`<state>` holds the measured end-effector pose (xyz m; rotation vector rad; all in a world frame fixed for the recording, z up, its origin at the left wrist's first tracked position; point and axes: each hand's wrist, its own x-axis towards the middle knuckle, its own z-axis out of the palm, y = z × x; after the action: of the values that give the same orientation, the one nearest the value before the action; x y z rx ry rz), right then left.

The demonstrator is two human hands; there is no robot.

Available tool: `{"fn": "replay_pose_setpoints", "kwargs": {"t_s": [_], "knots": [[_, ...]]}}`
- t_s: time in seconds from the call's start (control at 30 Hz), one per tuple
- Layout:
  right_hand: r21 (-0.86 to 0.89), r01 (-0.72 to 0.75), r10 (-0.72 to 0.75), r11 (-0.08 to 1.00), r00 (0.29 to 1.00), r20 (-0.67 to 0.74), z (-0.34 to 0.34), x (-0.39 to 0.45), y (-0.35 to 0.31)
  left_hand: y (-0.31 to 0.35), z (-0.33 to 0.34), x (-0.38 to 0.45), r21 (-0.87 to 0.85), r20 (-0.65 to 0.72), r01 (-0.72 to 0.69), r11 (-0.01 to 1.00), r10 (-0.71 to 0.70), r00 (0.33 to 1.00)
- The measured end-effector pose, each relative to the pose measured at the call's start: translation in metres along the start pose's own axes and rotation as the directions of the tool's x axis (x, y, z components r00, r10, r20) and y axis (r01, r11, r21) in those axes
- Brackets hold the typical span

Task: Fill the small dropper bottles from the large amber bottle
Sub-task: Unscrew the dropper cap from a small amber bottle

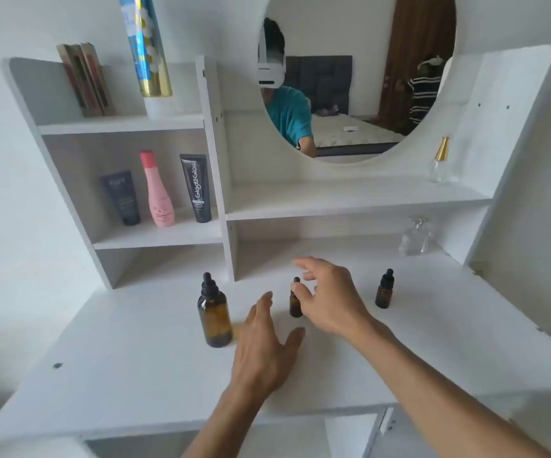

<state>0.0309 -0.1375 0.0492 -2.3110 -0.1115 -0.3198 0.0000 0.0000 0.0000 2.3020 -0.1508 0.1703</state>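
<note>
Both hands spread: left hand (260, 352) beside large amber bottle (215, 317), right hand (328, 297) around small dropper bottle (295, 300).

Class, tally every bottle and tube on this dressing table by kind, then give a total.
Large amber bottle: 1
Small dropper bottles: 2
Dark tubes: 2
Pink bottle: 1
Clear glass bottles: 2
Total: 8

Large amber bottle (215, 317), upright and capped with a black dropper, is set at left; two small dropper bottles, centre (295, 300) and right (384, 290), are stood upright, capped, well apart
</note>
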Motion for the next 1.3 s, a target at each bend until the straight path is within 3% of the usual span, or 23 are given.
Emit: {"fn": "replay_pose_setpoints", "kwargs": {"t_s": [0.33,0.57,1.0,1.3], "knots": [[0.025,0.032,-0.032,0.999,0.999,-0.002,0.014,0.002,0.018,-0.012,0.015,0.007,0.104,0.004,-0.069,0.992,0.069,0.998],[0.091,0.081,-0.084,0.993,0.996,0.035,0.016,-0.013,0.012,-0.013,0.014,0.006,0.005,-0.054,-0.16,0.987,0.16,0.986],[0.026,0.145,-0.146,0.989,0.988,0.043,0.02,-0.023,0.001,-0.021,0.011,0.005,-0.059,-0.13,-0.134,0.989,0.126,0.983],[-0.038,0.093,-0.088,0.995,0.99,0.108,0.013,-0.016,-0.004,-0.023,0.013,0.008,-0.103,-0.118,-0.128,0.986,0.115,0.986]]}}
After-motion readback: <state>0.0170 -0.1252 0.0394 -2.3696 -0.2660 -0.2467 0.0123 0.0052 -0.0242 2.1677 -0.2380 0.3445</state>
